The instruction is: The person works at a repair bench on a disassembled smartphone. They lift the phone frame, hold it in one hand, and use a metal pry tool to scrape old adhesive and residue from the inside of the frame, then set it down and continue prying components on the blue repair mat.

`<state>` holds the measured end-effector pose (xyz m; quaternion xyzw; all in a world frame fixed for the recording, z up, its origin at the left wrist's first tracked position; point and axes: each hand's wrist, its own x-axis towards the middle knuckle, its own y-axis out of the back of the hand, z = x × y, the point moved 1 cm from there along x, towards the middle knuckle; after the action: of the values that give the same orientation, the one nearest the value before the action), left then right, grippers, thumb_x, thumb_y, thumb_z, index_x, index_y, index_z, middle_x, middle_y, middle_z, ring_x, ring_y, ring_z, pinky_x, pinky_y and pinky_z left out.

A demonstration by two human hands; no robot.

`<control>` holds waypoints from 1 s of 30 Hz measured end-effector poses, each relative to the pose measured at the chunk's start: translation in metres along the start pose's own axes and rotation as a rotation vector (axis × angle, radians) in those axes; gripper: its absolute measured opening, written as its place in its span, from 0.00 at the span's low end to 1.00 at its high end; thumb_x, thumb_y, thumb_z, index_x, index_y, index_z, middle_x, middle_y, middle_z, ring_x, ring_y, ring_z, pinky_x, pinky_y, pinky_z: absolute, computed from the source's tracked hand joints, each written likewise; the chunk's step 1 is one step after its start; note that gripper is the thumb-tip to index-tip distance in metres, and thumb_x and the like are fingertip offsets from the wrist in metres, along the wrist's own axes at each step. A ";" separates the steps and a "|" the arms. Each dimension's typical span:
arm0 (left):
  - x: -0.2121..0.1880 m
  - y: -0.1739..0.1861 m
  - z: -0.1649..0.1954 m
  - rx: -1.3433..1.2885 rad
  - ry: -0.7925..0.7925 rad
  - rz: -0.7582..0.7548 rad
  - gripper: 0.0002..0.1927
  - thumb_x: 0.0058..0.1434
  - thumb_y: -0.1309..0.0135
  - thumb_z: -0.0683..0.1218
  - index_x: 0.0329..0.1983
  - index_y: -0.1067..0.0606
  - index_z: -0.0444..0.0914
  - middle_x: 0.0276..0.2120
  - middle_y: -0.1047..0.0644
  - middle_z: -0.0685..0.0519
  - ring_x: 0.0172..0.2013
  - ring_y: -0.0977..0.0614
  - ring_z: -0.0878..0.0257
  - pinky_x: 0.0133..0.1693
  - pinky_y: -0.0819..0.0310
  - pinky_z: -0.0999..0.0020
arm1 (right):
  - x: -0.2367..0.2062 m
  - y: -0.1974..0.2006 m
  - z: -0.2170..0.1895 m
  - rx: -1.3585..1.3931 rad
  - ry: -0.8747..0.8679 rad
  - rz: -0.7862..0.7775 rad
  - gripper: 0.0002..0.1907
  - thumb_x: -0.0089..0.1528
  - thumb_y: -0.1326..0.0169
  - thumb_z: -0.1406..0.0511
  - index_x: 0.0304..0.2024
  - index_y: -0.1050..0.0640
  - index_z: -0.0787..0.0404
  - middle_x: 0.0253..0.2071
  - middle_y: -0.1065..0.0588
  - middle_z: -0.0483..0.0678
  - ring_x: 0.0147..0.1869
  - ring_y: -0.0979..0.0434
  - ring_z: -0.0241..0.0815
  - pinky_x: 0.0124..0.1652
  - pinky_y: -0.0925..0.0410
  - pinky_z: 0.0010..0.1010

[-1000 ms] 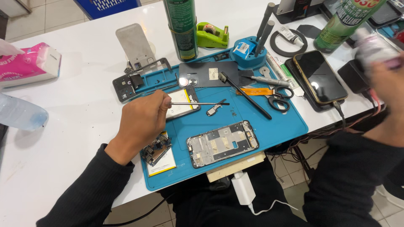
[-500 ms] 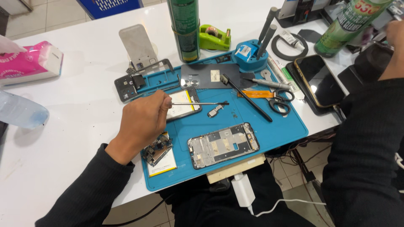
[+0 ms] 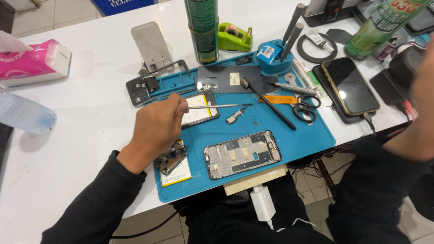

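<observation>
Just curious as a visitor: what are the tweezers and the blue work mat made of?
The tweezers in the left hand look like bare metal: thin, silvery, with a dull shine. The blue mat seems to be soft matte rubber or silicone, with moulded compartments along its top edge.

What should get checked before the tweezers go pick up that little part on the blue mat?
1. Left hand has a firm hold on the tweezers: ok, fingers closed round the handle.
2. Tweezer tips are free: ok, nothing shows between them.
3. Small loose part is within reach on the blue mat: ok, it lies just below the tips.
4. Way to the part is free: ok, the black brush lies to its right, apart from it.
5. Right hand is ready to help: not ok, it is raised at the picture's edge, by a black object.
6. Phone frame lies flat: ok.
</observation>
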<state>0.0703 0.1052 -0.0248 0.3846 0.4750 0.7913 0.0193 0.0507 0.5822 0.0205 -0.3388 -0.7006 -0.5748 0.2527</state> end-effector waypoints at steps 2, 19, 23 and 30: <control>-0.001 -0.003 0.003 -0.045 0.002 -0.029 0.08 0.73 0.49 0.45 0.37 0.27 0.38 0.20 0.26 0.49 0.23 0.22 0.54 0.24 0.32 0.58 | -0.037 0.009 -0.037 0.245 0.172 0.066 0.15 0.68 0.37 0.69 0.57 0.22 0.59 0.41 0.20 0.50 0.38 0.19 0.35 0.37 0.30 0.23; 0.002 -0.009 0.021 -0.069 -0.061 -0.142 0.11 0.64 0.39 0.50 0.43 0.22 0.39 0.26 0.22 0.50 0.28 0.20 0.54 0.32 0.28 0.58 | -0.097 -0.036 -0.120 1.315 -0.114 -0.348 0.05 0.75 0.46 0.69 0.47 0.27 0.66 0.38 0.21 0.50 0.39 0.20 0.35 0.40 0.27 0.24; 0.003 -0.009 0.014 -0.077 -0.148 -0.094 0.08 0.64 0.39 0.49 0.35 0.21 0.40 0.29 0.20 0.52 0.30 0.20 0.54 0.34 0.28 0.60 | -0.093 -0.038 -0.118 1.420 -0.050 -0.255 0.07 0.78 0.48 0.68 0.47 0.28 0.67 0.39 0.23 0.51 0.40 0.21 0.35 0.41 0.25 0.25; 0.017 -0.025 0.029 -0.104 -0.185 -0.169 0.14 0.61 0.38 0.53 0.40 0.19 0.38 0.33 0.21 0.51 0.32 0.20 0.53 0.34 0.28 0.57 | -0.086 -0.022 -0.145 1.558 0.208 -0.314 0.08 0.78 0.48 0.65 0.49 0.30 0.64 0.40 0.23 0.50 0.43 0.19 0.37 0.47 0.22 0.30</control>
<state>0.0679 0.1470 -0.0270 0.4127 0.4605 0.7715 0.1495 0.0839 0.4227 -0.0265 0.0927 -0.9129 0.0222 0.3968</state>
